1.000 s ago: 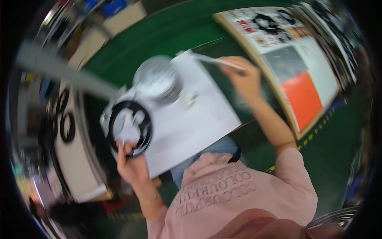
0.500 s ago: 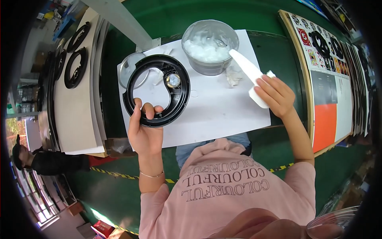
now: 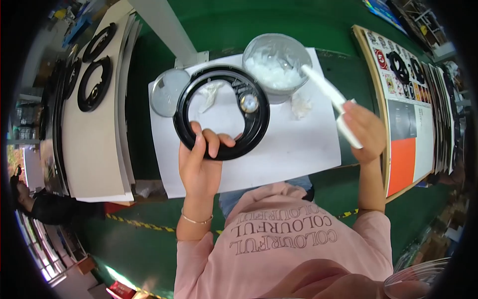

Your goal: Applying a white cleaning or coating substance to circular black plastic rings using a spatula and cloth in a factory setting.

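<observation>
Work surface: a white sheet (image 3: 294,149) laid over a green bench (image 3: 279,25). Item held: one black ring-shaped part (image 3: 221,112), lying on the sheet near its middle, with a small round metal piece (image 3: 249,103) set in its right side and a crumpled clear scrap (image 3: 209,94) inside its opening. The left hand (image 3: 199,167) clamps the ring's near edge, thumb over the top and fingers curled around the rim. Container one: a clear round tub (image 3: 277,67) at the sheet's far edge, just beyond the ring, holding a white, pasty substance. Container two, or possibly its lid: a shallow clear disc (image 3: 168,92) just left of the ring; contents cannot be told. The right hand (image 3: 366,130) is closed around a white flat stick (image 3: 331,102), whose far end reaches over the tub's rim. Elsewhere: further black rings (image 3: 94,82) resting on pale boards (image 3: 92,149) at the left; printed boards (image 3: 408,124) at the right.
</observation>
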`<state>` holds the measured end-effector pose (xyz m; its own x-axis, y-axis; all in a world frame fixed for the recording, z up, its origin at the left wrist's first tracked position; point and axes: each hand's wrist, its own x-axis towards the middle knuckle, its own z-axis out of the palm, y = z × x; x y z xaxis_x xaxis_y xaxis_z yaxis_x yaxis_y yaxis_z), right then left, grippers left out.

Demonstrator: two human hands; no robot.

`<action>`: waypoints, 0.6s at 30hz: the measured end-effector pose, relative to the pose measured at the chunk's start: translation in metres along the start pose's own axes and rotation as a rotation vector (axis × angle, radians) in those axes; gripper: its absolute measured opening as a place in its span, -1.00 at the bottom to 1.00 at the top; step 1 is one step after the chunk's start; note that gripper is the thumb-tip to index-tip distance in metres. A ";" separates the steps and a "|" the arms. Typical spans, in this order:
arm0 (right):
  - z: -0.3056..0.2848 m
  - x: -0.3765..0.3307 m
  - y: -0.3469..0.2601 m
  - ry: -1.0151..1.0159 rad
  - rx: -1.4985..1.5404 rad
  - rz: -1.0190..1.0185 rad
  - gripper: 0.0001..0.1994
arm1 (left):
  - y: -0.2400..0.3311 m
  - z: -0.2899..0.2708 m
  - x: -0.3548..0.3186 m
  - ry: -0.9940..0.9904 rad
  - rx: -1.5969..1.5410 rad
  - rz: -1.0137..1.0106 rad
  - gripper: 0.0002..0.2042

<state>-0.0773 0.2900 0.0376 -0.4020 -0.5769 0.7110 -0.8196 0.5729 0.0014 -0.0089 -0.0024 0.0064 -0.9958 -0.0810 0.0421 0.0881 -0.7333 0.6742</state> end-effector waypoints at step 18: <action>-0.002 -0.047 -0.007 -0.175 -0.097 -0.008 -0.83 | 0.005 -0.009 0.001 0.083 0.047 0.011 -0.90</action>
<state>-0.0520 0.3145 0.0051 -0.4675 -0.6694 0.5774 -0.7833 0.6164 0.0804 -0.0089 -0.0115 0.0032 -0.9892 -0.1460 -0.0102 0.0960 -0.6997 0.7080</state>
